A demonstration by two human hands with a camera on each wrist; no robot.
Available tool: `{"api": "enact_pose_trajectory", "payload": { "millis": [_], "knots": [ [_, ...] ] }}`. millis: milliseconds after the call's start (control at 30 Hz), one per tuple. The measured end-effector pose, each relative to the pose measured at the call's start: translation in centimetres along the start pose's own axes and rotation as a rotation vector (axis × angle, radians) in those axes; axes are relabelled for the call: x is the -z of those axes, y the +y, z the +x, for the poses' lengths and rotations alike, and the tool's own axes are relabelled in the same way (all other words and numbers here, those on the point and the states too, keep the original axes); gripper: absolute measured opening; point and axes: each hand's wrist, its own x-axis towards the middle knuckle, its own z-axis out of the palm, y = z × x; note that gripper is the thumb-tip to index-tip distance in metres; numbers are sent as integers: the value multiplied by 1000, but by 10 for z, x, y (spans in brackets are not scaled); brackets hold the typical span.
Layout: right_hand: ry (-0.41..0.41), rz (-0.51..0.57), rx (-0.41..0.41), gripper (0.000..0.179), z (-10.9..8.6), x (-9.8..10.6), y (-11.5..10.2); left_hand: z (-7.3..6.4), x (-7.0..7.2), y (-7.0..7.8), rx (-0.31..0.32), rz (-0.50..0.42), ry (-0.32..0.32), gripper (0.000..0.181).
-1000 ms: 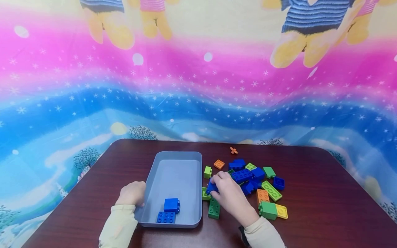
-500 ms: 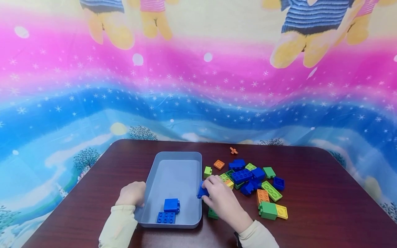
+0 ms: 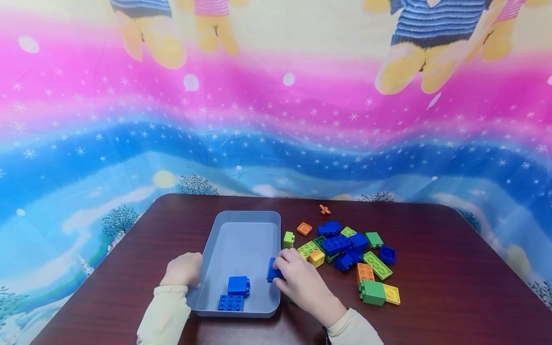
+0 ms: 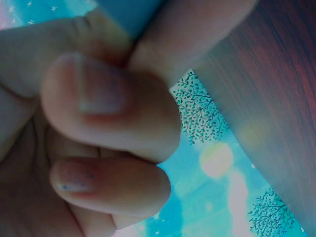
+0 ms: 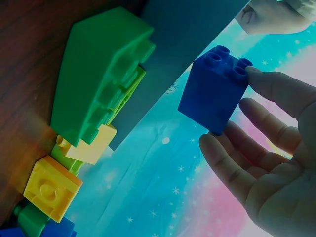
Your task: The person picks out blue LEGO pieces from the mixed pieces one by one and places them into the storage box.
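My left hand [image 3: 183, 269] grips the left rim of a grey-blue tray [image 3: 241, 244]. In the left wrist view its fingers are curled, and a corner of the tray [image 4: 132, 12] shows between them. Over the tray's right rim, my right hand [image 3: 302, 278] pinches a blue toy brick [image 3: 273, 270]. The right wrist view has this brick [image 5: 207, 91] between thumb and fingertips, its studs showing at the top. Two blue bricks lie in the tray's near end: one on its side [image 3: 238, 285], the other studs up [image 3: 230, 303].
Right of the tray lies a loose pile of blue bricks [image 3: 337, 244] with green, orange and yellow ones. A green brick [image 5: 101, 79] sits close to the tray's outer wall. Farther back is an orange cross-shaped piece [image 3: 325, 209]. A printed cloth [image 3: 276, 120] hangs behind the table [image 3: 453, 268].
My right hand has carried the blue brick left from the pile to above the tray's right rim, uncovering lime and orange-yellow bricks. The left hand and the tray have stayed put.
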Motion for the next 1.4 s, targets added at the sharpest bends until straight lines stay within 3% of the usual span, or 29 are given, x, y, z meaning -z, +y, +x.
{"api": "enact_pose_trajectory", "payload": {
  "millis": [700,1400],
  "knots": [
    [-131,-68,90,19,-1,-6,-5,0,1,1,-6,9,-1,22],
    [-268,-45,148,18,-2,-10,-8,-2,1,1,-9,-5,4,24]
  ]
}}
